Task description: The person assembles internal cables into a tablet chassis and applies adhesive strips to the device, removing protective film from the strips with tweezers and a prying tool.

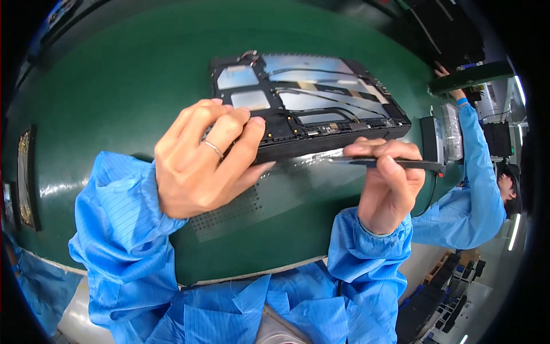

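Observation:
On the green bench top lies a black electronic device housing (326, 137), thick like a stack, with silvery panels and thin black cables running across its upper face. My left hand (200, 157) grips its near left edge, the fingers over the top and the thumb low along the front side. A pair of dark tweezers (421, 164) is pinched in my right hand (395, 183). Their tips point left, just in front of the housing's near side and apart from it. The left fingers cover the housing's near left corner.
A dotted transparent sheet (229, 215) lies on the green bench (114, 86) before the housing. A black tray of small parts (26, 178) sits at the far left. To the right stand a dark box (431, 140) with a cable and clear plastic packs (452, 132). A co-worker's blue sleeve (478, 143) reaches along the right.

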Demonstrator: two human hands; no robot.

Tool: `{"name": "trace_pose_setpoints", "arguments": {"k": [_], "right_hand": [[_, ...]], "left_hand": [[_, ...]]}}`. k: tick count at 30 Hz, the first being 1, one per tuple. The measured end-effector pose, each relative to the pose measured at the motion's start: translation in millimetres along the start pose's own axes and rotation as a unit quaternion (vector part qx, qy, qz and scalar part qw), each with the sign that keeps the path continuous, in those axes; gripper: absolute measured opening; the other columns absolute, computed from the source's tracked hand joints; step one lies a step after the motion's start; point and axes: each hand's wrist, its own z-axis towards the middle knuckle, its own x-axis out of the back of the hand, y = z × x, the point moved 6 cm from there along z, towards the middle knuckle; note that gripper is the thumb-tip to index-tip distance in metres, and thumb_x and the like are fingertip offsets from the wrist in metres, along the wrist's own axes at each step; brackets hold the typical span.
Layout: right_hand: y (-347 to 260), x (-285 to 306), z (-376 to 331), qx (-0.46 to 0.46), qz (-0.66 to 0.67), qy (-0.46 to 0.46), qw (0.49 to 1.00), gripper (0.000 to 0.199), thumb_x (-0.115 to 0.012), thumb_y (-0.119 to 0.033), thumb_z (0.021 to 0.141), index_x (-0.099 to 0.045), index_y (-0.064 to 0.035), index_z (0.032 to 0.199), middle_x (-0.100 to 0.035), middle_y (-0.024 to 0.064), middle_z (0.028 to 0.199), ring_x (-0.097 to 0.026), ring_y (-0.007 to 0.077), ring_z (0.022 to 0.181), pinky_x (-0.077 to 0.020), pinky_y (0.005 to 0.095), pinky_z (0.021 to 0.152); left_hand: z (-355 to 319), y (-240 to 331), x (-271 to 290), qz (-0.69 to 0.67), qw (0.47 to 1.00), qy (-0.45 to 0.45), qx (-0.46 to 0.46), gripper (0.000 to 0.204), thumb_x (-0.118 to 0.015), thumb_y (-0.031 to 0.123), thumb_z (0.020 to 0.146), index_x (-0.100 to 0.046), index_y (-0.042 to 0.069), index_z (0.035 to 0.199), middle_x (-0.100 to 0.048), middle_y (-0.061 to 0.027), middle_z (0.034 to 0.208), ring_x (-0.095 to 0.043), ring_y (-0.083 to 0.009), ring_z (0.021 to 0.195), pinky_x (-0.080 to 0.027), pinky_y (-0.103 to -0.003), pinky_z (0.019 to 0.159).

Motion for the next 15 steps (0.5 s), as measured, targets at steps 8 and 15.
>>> {"name": "trace_pose_setpoints", "arguments": {"k": [8, 15], "right_hand": [[-14, -4, 26, 0.096, -0.043, 0.026, 0.994, 0.010, -0.048, -0.002, 0.072, -0.052, 0.0053, 0.077, -0.051, 0.0116, 0.076, -0.055, 0.0295, 0.070, -0.0454, 0.0453, 0.070], [-9, -4, 31, 0.074, -0.022, 0.042, 0.996, 0.006, -0.056, 0.004, 0.068, -0.057, 0.0066, 0.074, -0.059, 0.0127, 0.072, -0.059, 0.0246, 0.069, -0.0447, 0.0303, 0.067]], "left_hand": [[18, -10, 13, -0.038, 0.997, 0.009, 0.072, 0.047, -0.074, 0.008, 0.047, -0.054, -0.003, 0.088, -0.053, -0.0125, 0.083, -0.052, -0.0266, 0.071, -0.044, -0.032, 0.059], [21, -12, 14, -0.041, 0.996, 0.025, 0.077, 0.046, -0.074, 0.008, 0.046, -0.055, -0.003, 0.086, -0.054, -0.0121, 0.083, -0.052, -0.0260, 0.070, -0.044, -0.031, 0.058]]}}
